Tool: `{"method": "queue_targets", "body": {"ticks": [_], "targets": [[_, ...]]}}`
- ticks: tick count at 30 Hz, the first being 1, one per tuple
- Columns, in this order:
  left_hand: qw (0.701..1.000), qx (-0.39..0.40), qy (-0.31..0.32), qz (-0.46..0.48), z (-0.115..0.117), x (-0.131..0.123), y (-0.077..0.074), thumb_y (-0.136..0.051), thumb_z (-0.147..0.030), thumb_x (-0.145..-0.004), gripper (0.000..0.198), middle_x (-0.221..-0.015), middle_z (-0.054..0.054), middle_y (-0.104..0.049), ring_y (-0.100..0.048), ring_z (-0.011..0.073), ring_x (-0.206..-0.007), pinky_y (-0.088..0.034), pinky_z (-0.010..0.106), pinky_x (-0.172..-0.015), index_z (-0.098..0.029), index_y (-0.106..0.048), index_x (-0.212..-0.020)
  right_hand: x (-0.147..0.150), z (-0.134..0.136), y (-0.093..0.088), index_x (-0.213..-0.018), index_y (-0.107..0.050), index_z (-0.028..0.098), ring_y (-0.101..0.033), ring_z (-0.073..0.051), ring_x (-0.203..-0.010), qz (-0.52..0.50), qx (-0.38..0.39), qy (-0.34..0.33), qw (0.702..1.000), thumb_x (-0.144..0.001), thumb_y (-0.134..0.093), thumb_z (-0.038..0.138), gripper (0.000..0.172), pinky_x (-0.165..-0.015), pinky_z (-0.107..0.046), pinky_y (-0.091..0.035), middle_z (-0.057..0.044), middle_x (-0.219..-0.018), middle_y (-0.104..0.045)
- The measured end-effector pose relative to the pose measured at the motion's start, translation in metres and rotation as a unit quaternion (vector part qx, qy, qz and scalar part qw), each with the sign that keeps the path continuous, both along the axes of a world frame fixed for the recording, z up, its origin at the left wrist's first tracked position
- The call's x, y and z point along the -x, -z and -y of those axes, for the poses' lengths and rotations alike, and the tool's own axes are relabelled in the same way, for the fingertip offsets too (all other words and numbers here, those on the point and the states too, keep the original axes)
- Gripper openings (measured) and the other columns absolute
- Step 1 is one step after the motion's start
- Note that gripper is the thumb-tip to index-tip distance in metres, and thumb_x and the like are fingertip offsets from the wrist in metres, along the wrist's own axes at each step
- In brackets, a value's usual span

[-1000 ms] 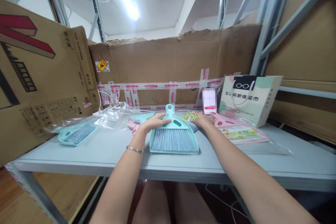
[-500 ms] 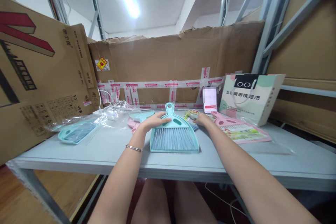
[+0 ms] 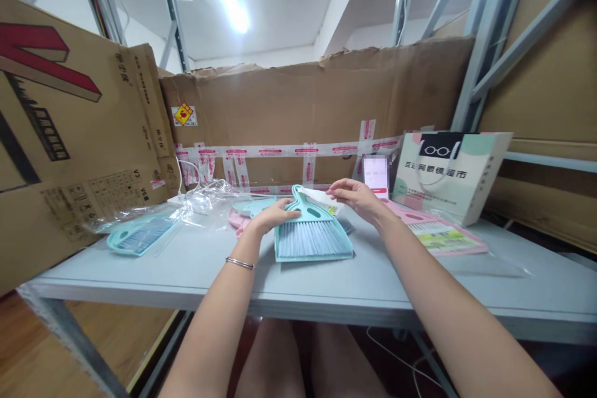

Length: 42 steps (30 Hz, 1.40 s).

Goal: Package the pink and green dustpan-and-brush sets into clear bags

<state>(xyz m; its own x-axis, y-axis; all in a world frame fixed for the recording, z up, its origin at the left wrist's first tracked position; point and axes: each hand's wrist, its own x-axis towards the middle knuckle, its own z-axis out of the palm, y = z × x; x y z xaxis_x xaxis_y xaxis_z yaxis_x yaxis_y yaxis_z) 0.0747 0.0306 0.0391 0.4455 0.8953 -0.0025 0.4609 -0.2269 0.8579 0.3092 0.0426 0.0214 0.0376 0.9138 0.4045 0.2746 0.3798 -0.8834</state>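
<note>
My left hand (image 3: 272, 216) grips the left side of a mint-green dustpan (image 3: 347, 247), thumb on its front. A matching hand brush (image 3: 310, 239) with grey-blue bristles is nested in it. The pair leans back slightly, bristles toward me. My right hand (image 3: 358, 197) pinches a thin paper card (image 3: 319, 195), mostly white on the side I see, against or just beside the dustpan's handle. Whether the card touches the handle I cannot tell. Partly hidden behind my left hand lie another green dustpan (image 3: 254, 206) and a pink piece (image 3: 237, 219).
At the left lies a green dustpan-and-brush set (image 3: 140, 236) beside crumpled clear plastic (image 3: 200, 202). A pink set (image 3: 473, 242) with a printed card rests at the right. Behind it stand a phone (image 3: 375, 175) and a paper bag (image 3: 452, 168). Cardboard (image 3: 289, 106) walls the back.
My right hand has lifted from the pile of cards and come left with one card to the dustpan's handle. The dustpan in my left hand has tilted and turned slightly.
</note>
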Motion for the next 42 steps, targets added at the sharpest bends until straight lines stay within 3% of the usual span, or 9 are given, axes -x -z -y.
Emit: {"method": "queue_targets", "body": {"ticks": [5, 13, 18, 21, 25, 29, 31, 36, 42], "targets": [[1.0, 0.007, -0.024, -0.014, -0.003, -0.001, 0.003, -0.06, -0.03, -0.072, 0.06, -0.138, 0.01, -0.042, -0.043, 0.0218, -0.122, -0.035, 0.025, -0.096, -0.015, -0.043, -0.127, 0.007, -0.008, 0.014, -0.078, -0.061, 0.015, -0.061, -0.018, -0.078, 0.057, 0.043, 0.053, 0.996, -0.065, -0.065, 0.026, 0.018, -0.075, -0.032, -0.047, -0.007, -0.083, -0.067], [0.999, 0.013, -0.024, -0.018, -0.009, 0.002, 0.008, -0.06, -0.033, -0.072, 0.064, -0.139, 0.011, -0.041, -0.043, 0.0229, -0.122, -0.036, 0.026, -0.095, -0.015, -0.04, -0.13, 0.022, 0.009, 0.016, -0.108, -0.061, 0.019, -0.053, -0.025, -0.11, 0.142, 0.107, -0.051, 0.983, -0.06, -0.073, 0.038, 0.053, -0.092, -0.034, -0.041, -0.009, -0.122, -0.058], [1.0, 0.007, -0.029, -0.007, -0.01, 0.002, 0.009, -0.062, -0.03, -0.07, 0.063, -0.139, 0.013, -0.039, -0.041, 0.0238, -0.123, -0.035, 0.028, -0.096, -0.014, -0.042, -0.128, 0.026, 0.011, 0.009, -0.09, -0.065, 0.015, -0.062, -0.022, -0.084, -0.006, 0.112, -0.004, 0.994, -0.07, -0.062, 0.028, 0.024, -0.076, -0.033, -0.049, -0.008, -0.093, -0.069], [0.999, 0.011, -0.029, 0.004, -0.009, 0.001, 0.007, -0.061, -0.028, -0.07, 0.055, -0.134, 0.012, -0.046, -0.046, 0.023, -0.118, -0.038, 0.029, -0.093, -0.016, -0.047, -0.123, 0.023, 0.013, -0.002, -0.096, -0.063, 0.012, -0.063, -0.02, -0.073, -0.06, 0.102, -0.001, 0.993, -0.082, -0.042, 0.032, 0.031, -0.065, -0.033, -0.052, -0.011, -0.087, -0.068], [0.997, 0.049, 0.006, 0.067, -0.013, 0.002, 0.007, -0.063, -0.028, -0.069, 0.035, -0.108, 0.009, -0.064, -0.06, 0.0203, -0.093, -0.045, 0.029, -0.08, -0.014, -0.061, -0.101, 0.013, 0.023, -0.017, -0.096, -0.062, 0.019, -0.062, -0.014, -0.077, -0.223, 0.03, -0.067, 0.972, -0.085, -0.038, 0.03, 0.029, -0.069, -0.027, -0.052, -0.006, -0.086, -0.066], [0.965, 0.117, -0.036, 0.23, -0.02, 0.004, 0.009, -0.071, -0.032, -0.064, 0.028, -0.084, 0.009, -0.068, -0.062, 0.0185, -0.073, -0.048, 0.03, -0.068, -0.011, -0.064, -0.083, 0.014, 0.034, -0.02, -0.081, -0.063, 0.023, -0.053, -0.007, -0.052, -0.304, -0.024, -0.16, 0.939, -0.073, -0.062, 0.033, 0.012, -0.048, -0.017, -0.046, 0.003, -0.066, -0.059], [0.94, 0.141, -0.045, 0.307, -0.021, 0.002, 0.009, -0.073, -0.029, -0.064, 0.027, -0.081, 0.009, -0.069, -0.062, 0.0177, -0.069, -0.049, 0.03, -0.067, -0.011, -0.064, -0.081, 0.025, 0.036, -0.018, -0.073, -0.062, 0.021, -0.048, -0.005, -0.045, -0.318, -0.024, -0.167, 0.933, -0.06, -0.074, 0.03, 0.019, -0.041, -0.015, -0.041, 0.005, -0.059, -0.058], [0.886, 0.174, -0.002, 0.43, -0.018, -0.003, 0.007, -0.065, -0.028, -0.074, 0.028, -0.087, 0.008, -0.07, -0.065, 0.019, -0.078, -0.051, 0.033, -0.078, -0.013, -0.062, -0.098, 0.063, 0.036, -0.007, -0.067, -0.057, 0.018, -0.053, -0.009, -0.038, -0.292, -0.056, -0.083, 0.951, -0.052, -0.079, 0.038, 0.033, -0.032, -0.018, -0.038, 0.003, -0.056, -0.064], [0.866, 0.162, -0.017, 0.473, -0.016, -0.006, 0.002, -0.06, -0.033, -0.079, 0.034, -0.095, 0.01, -0.069, -0.065, 0.023, -0.09, -0.049, 0.038, -0.087, -0.014, -0.058, -0.107, 0.075, 0.035, 0.005, -0.068, -0.051, 0.019, -0.05, -0.011, -0.03, -0.238, -0.075, -0.038, 0.968, -0.055, -0.074, 0.048, 0.039, -0.026, -0.019, -0.034, 0.005, -0.046, -0.059]]}}
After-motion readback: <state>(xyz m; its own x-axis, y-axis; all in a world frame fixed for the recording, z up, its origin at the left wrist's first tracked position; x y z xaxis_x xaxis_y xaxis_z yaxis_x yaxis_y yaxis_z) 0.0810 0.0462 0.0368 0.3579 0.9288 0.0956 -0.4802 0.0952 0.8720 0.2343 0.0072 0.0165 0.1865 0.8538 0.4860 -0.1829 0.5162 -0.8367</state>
